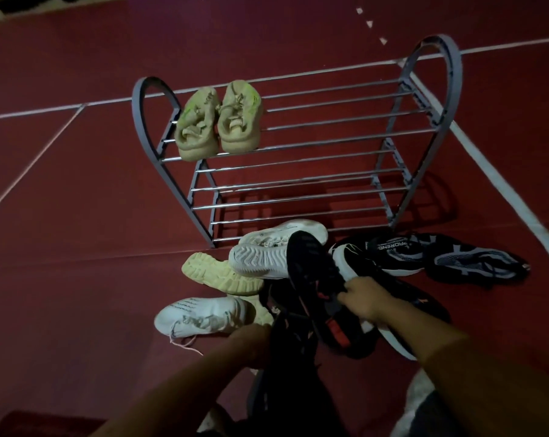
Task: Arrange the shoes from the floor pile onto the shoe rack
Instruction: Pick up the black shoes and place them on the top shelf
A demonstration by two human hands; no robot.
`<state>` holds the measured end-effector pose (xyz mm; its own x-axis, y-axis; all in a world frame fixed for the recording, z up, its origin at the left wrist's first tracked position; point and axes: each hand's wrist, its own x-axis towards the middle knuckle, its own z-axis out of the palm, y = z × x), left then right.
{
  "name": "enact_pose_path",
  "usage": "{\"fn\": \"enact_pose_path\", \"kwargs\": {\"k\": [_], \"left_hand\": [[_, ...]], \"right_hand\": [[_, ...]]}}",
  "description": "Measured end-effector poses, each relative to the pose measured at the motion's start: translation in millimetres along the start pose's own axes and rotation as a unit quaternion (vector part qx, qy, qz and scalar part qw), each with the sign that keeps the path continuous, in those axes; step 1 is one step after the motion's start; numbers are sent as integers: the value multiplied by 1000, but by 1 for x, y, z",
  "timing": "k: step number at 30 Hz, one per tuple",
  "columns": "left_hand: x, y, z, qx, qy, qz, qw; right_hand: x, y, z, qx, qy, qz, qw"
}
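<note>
Now right hand [366,299] gripping black shoe [317,279]

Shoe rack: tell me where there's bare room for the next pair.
The shoe rack has its top tier bare from the beige pair rightward to the right end frame; both lower tiers look bare. The floor pile in front is crowded.

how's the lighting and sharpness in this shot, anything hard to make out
Head view: dim, reddish light; the shoe rack casts barred shadows on the floor; wide-angle lens bows its end frames; the black shoe gripped by the right hand loses detail in the dark; the left hand is murky, its grip unreadable.
</note>
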<state>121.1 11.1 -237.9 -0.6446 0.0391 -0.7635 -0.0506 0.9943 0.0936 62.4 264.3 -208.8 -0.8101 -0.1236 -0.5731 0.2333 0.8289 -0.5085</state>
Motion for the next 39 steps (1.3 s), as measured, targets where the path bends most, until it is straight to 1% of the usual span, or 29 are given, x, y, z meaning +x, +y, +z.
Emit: {"fn": "enact_pose_path", "kwargs": {"k": [1,2,3,5,6,7,9,11,13,15,17,19,21,22,23,25,27,29,31,32,33,34,35,36,37,38,39], "left_hand": [[3,-1,-6,35,15,15,999],[10,-4,-10,50,48,45,997],[18,-5,-18,46,79,54,994],[34,-6,-33,-15,134,57,989],[41,-5,-39,-47,151,56,986],[45,-4,-43,-70,169,58,981],[60,-3,-44,-124,152,62,979],[72,0,-40,-194,115,95,969],[81,4,-35,-270,101,110,951],[79,10,-35,-349,104,86,927],[71,13,-39,-423,105,58,898],[70,14,-40,-443,96,50,890],[64,20,-47,-452,104,38,885],[59,25,-52,-468,117,36,875],[55,29,-60,-494,130,33,859],[48,31,-78,-558,146,45,816],[34,25,-97,-598,174,66,780],[20,12,-112,-606,212,76,763],[8,-4,-120,-610,259,62,746],[4,-13,-120,-616,285,47,733],[2,-23,-120,-623,320,31,714],[-3,-30,-119,-630,362,14,687],[-8,-37,-119,-623,414,-1,664],[-16,-41,-119,-592,469,-3,655],[-25,-42,-119,-535,520,12,666],[-36,-39,-118,-453,553,47,697],[-45,-35,-115,-350,566,104,739]], "right_hand": [[0,-1,-11,-10,16,-9,1000],[-2,-2,-21,-25,30,-14,999],[-3,-2,-31,-43,42,-17,998],[-8,-2,-51,-43,63,-3,997],[-10,1,-58,1,73,7,997],[-13,5,-61,73,96,19,992],[-21,14,-59,213,172,49,960],[-29,24,-45,290,253,70,920],[-34,32,-31,368,302,103,874],[-34,38,-24,416,305,133,847],[-32,39,-22,427,282,160,844],[-30,40,-20,425,276,181,843],[-28,40,-21,440,286,199,828],[-28,39,-23,455,283,210,818],[-25,37,-25,468,278,219,810],[-22,32,-25,489,269,244,793],[-24,22,-21,488,296,245,783],[-28,12,-19,479,341,235,774],[-31,4,-19,497,357,226,758],[-34,0,-20,509,356,224,751],[-34,-1,-21,516,357,220,747],[-35,-4,-22,519,350,222,748],[-33,-4,-22,521,351,221,746],[-35,-6,-23,522,351,221,745],[-35,-6,-22,518,353,219,748],[-36,-6,-20,512,353,218,752],[-35,-4,-18,502,352,219,759]]}}
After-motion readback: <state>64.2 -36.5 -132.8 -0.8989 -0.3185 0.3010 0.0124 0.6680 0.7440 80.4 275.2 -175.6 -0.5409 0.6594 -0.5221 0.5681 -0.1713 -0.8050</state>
